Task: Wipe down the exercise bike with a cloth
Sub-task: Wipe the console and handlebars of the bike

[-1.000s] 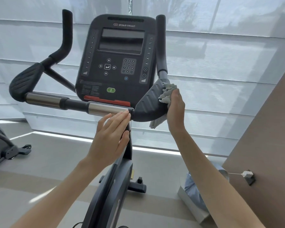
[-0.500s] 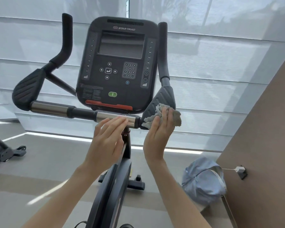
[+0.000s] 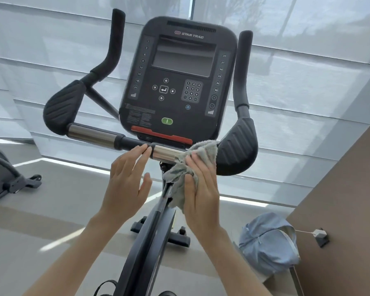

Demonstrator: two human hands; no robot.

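bike: exercise bike (image 3: 150,242), dark frame runs down from the console (image 3: 179,82); console screen is blank
cloth: grey cloth (image 3: 203,152) just below the console's lower right corner, bunched over the right end of the chrome bar section (image 3: 165,153), with a loose tail hanging down over the frame
right hand: right hand (image 3: 203,189) below the console, thumb and fingers gripping the cloth and pressing it on the bar
left hand: left hand (image 3: 126,182) below the console's lower edge, fingers straight and together, holding nothing; fingertips touch the bar where the black sleeve meets chrome
pads: ribbed left pad (image 3: 62,107) and right pad (image 3: 237,146) flank the console; right pad is just beside the cloth
floor: blue bag (image 3: 267,246) below-right of the console, second machine (image 3: 0,174) far left of it
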